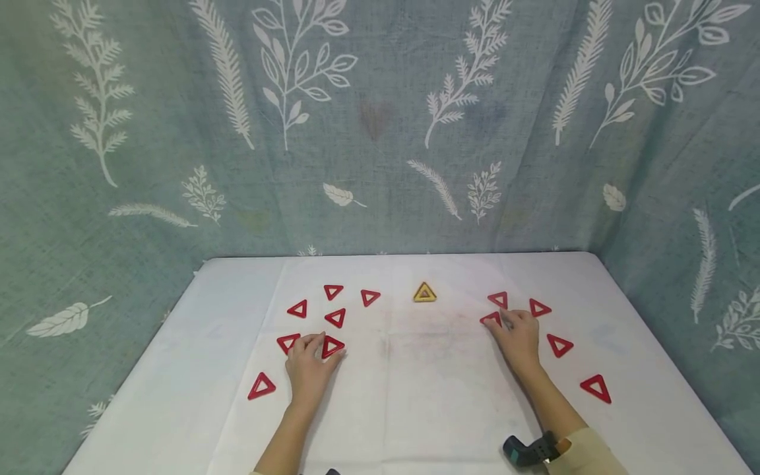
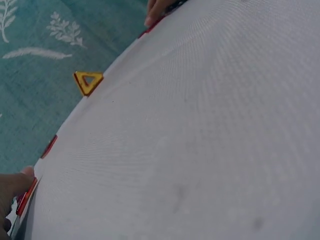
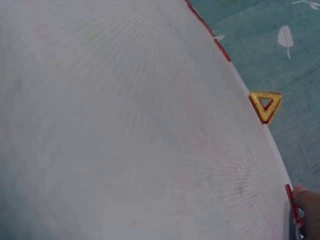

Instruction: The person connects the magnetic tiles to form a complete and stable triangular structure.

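Observation:
My left hand holds a red triangle frame between thumb and fingers, close over the white tabletop. Another red triangle lies partly behind those fingers. In the left wrist view, the held piece shows nearly edge-on beside the thumb. On the right side, my right hand pinches a second red triangle frame, whose edge shows by the thumb in the right wrist view. Just beyond that hand lies a red triangle. A yellow triangle is at the back centre, between the hands.
More red triangles are scattered at left, such as one near the front and one at the back. At right, others curve forward to a near one. A leaf-patterned curtain backs the white table.

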The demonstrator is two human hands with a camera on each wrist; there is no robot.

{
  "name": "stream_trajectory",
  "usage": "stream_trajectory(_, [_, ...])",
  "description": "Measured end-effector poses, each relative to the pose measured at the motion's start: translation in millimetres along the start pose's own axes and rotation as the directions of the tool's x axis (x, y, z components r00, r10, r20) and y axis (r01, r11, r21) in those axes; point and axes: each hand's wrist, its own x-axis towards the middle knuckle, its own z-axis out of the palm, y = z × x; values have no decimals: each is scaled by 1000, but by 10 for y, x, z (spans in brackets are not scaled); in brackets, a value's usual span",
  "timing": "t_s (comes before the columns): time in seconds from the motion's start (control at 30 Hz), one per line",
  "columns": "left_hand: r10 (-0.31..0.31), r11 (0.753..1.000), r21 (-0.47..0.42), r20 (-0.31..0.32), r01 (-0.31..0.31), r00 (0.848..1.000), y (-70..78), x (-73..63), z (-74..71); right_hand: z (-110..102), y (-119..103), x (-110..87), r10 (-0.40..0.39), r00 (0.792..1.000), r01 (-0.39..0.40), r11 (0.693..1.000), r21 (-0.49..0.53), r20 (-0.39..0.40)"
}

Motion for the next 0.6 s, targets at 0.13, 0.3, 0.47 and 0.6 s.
stream_trajectory(0.13, [-14, 1000, 17, 17, 14, 1000, -4, -7, -4, 5, -2, -2, -17, 1000, 17, 999, -49, 0])
stream_trajectory(0.3, [-16, 1000, 2, 18, 16, 1000, 23, -24, -18, 0, 0, -10, -69, 998, 69, 994, -85, 5])
stream_trajectory(0.47, [2, 1000, -4, 7, -2, 1000, 29, -34, -26, 0, -11, -37, -124, 992, 123, 988, -89, 3])
stream_trajectory(0.6, [-9, 1000, 15, 10, 9, 1000, 40, -26, -29, 7, -10, -66, -155, 988, 156, 984, -91, 19])
